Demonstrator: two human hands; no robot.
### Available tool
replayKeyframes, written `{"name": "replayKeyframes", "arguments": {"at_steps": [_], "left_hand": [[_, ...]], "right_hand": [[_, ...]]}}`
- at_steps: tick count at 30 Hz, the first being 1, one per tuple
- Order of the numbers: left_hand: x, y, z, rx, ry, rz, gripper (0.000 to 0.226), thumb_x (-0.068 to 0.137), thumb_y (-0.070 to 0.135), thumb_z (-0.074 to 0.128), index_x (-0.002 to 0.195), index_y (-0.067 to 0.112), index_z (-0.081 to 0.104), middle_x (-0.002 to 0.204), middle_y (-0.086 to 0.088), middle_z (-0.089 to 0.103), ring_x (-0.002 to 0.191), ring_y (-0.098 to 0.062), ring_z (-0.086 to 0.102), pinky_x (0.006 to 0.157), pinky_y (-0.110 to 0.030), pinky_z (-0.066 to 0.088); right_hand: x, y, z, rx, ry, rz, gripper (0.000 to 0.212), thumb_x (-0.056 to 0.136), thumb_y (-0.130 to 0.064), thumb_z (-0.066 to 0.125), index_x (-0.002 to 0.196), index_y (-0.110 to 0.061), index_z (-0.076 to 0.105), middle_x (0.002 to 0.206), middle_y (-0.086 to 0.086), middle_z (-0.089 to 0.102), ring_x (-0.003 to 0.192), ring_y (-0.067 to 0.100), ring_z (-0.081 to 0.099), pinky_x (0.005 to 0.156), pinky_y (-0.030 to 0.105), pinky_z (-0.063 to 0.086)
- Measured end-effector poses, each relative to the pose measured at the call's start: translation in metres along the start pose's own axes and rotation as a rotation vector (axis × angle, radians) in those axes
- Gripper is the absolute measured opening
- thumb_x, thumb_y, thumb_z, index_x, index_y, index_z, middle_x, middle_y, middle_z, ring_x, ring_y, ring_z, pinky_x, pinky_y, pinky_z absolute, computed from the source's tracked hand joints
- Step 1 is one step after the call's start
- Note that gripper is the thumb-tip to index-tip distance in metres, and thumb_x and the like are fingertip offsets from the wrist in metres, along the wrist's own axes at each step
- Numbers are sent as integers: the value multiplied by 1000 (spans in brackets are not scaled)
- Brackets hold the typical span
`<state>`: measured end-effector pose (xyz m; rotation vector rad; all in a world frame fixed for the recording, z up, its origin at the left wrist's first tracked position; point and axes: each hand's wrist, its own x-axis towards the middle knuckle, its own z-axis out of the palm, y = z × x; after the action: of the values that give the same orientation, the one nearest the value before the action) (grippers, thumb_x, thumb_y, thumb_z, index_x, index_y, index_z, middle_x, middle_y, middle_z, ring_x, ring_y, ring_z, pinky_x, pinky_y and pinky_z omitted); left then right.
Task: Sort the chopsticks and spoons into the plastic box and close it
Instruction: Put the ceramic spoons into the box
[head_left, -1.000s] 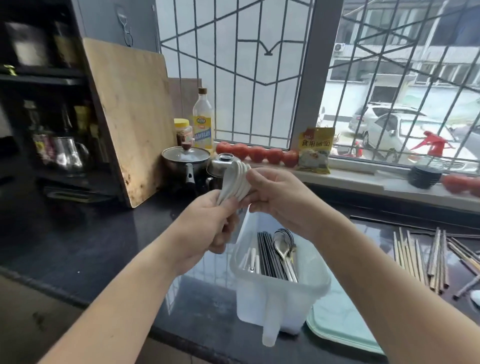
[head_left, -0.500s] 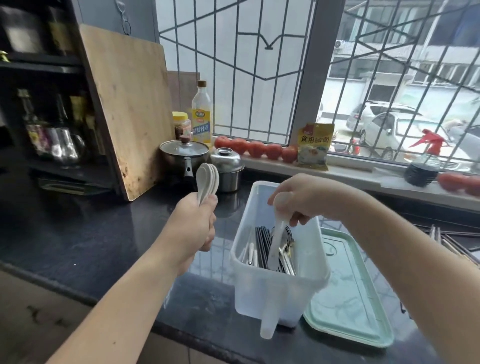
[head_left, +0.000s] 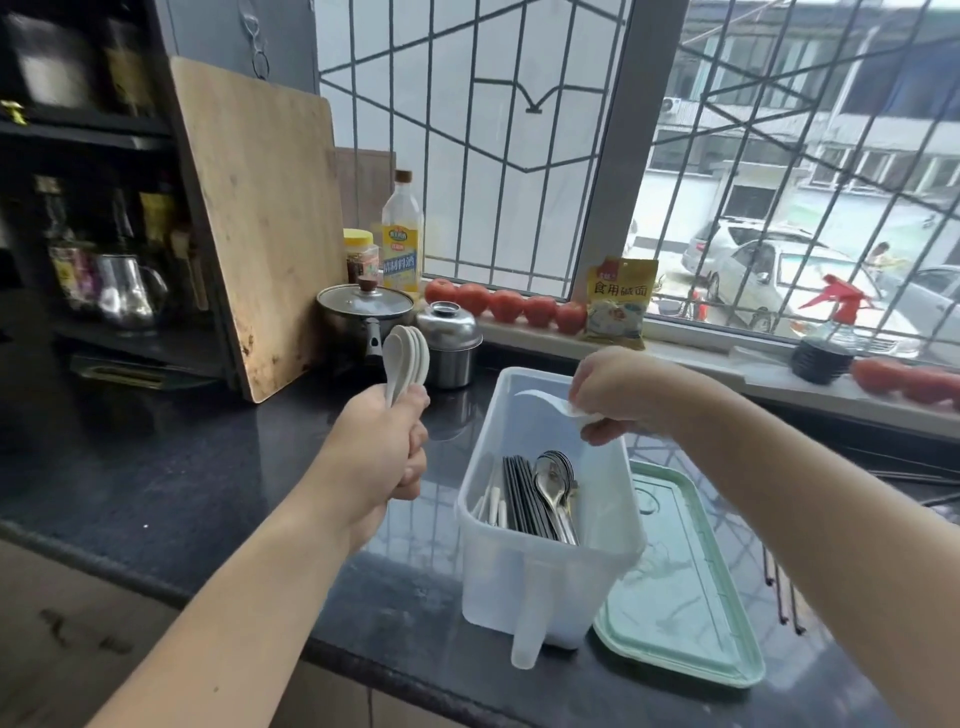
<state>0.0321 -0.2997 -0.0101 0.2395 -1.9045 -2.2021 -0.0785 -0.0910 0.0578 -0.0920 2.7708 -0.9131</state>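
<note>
Our right hand (head_left: 618, 395) pinches one white spoon (head_left: 545, 402) over the far end of the plastic box (head_left: 550, 551) at centre frame. Our left hand (head_left: 384, 457) curls round the stacked spoons (head_left: 408, 358), centre left. Dropped crooked, the spoon could jam across the metal spoons (head_left: 556, 483) and block the green lid (head_left: 685, 597), lower right.

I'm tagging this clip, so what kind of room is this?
Most likely a home kitchen: a lidded pot and cutting board on a dark counter, cooking oil bottle by the window.
</note>
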Motion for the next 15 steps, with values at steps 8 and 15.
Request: {"name": "replayKeyframes", "arguments": {"at_steps": [8, 15], "left_hand": [[-10, 11, 12, 5, -44, 3, 29, 111, 27, 43, 121, 1, 50, 57, 3, 39, 45, -12, 26, 40, -24, 21], [-13, 7, 9, 36, -72, -32, 24, 111, 27, 44, 114, 4, 51, 58, 1, 39, 44, -13, 26, 38, -24, 23]], "right_hand": [[-13, 5, 51, 275, -376, 107, 13, 96, 6, 59, 108, 10, 59, 95, 22, 63, 57, 22, 72, 58, 31, 62], [8, 13, 96, -143, -495, 162, 19, 98, 1, 57, 80, -7, 56, 77, 4, 55, 69, 12, 57, 59, 15, 54]]}}
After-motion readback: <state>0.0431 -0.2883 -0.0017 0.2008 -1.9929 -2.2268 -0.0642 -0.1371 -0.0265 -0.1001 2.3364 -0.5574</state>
